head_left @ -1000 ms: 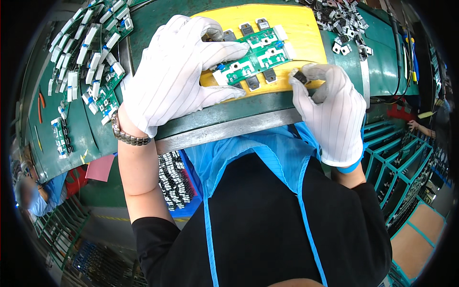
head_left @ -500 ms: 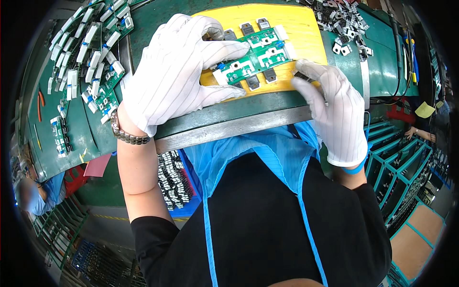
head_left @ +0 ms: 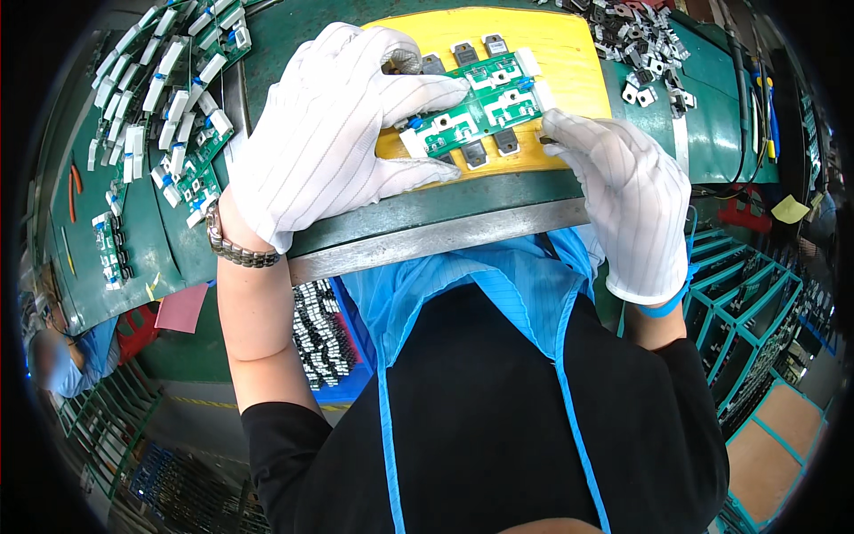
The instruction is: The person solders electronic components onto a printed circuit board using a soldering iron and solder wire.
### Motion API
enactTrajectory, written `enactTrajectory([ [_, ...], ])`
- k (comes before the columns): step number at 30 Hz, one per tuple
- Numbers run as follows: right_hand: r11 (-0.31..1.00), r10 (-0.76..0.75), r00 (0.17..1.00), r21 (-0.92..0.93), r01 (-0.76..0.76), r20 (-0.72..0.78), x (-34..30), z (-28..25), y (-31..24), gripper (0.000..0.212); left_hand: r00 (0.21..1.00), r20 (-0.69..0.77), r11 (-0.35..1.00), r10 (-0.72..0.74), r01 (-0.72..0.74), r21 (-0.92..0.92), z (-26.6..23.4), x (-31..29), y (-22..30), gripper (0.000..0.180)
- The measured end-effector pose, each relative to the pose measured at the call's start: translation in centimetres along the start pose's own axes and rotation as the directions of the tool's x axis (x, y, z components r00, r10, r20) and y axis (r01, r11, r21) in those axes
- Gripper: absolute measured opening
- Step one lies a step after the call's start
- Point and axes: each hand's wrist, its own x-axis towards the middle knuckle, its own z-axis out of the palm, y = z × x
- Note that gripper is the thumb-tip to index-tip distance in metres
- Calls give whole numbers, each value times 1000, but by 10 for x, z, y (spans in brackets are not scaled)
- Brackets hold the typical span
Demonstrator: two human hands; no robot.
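Observation:
A green circuit board (head_left: pixel 481 119) with white blocks and small blue parts lies tilted on a yellow board (head_left: pixel 569 53). Black flat components (head_left: pixel 506 141) with metal tabs stick out along its two long sides. My left hand (head_left: pixel 334 133), in a white striped glove, grips the circuit board's left end, forefinger across the top and thumb along the near edge. My gloved right hand (head_left: pixel 627 182) is at the right end, thumb and fingertips pinched together. Between them is a small black component, almost wholly hidden now.
Many assembled boards with white blocks (head_left: pixel 160 84) are heaped at the far left. Loose black components (head_left: pixel 654 58) are piled at the far right. Pliers (head_left: pixel 73 191) lie on the left. A blue bin (head_left: pixel 356 378) stands below the metal table edge (head_left: pixel 445 238); a green rack (head_left: pixel 747 303) is at right.
My right fingertips have closed in towards the circuit board's right end, hiding the small black component that showed between them. The circuit board has shifted slightly; my left hand keeps its grip.

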Motion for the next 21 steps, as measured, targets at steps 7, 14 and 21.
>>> enactTrajectory([
  [7, 972, -180, 983, -160, 174, -24, 2, 5, 6, 44, 1000, 9, 1000, -5, 5, 3, 0, 0, 0, 64],
  [14, 940, -291, 955, -202, 276, -50, -6, 18, 21, 50, 1000, 1, 1000, -6, 6, -7, -1, -1, -1, 62],
  [21, 928, -334, 940, -203, 314, -73, -7, 19, 23, 51, 1000, 4, 1000, -20, 20, -23, -1, -1, 1, 62],
])
